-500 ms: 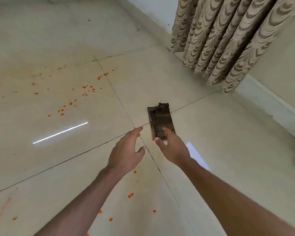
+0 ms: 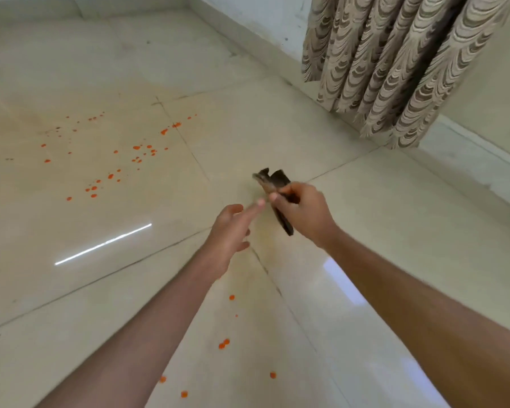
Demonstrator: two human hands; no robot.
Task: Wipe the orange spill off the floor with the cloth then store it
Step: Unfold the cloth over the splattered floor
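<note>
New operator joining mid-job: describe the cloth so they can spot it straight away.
Start at the patterned curtain in the upper right and drop down-left onto the pale tiled floor. There the right hand grips the cloth, with the left hand open beside it. It is the only dark brown thing in view, unlike the small orange drops scattered to the left.

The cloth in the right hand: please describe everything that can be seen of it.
The cloth is dark brown, seemingly thin soft fabric, blurred. The right hand grips its middle, bunching it; one ragged end sticks up beyond the fingers, the other hangs below the palm. It appears lifted off the tiled floor. The forefinger of the left hand reaches toward it; contact cannot be told.
</note>
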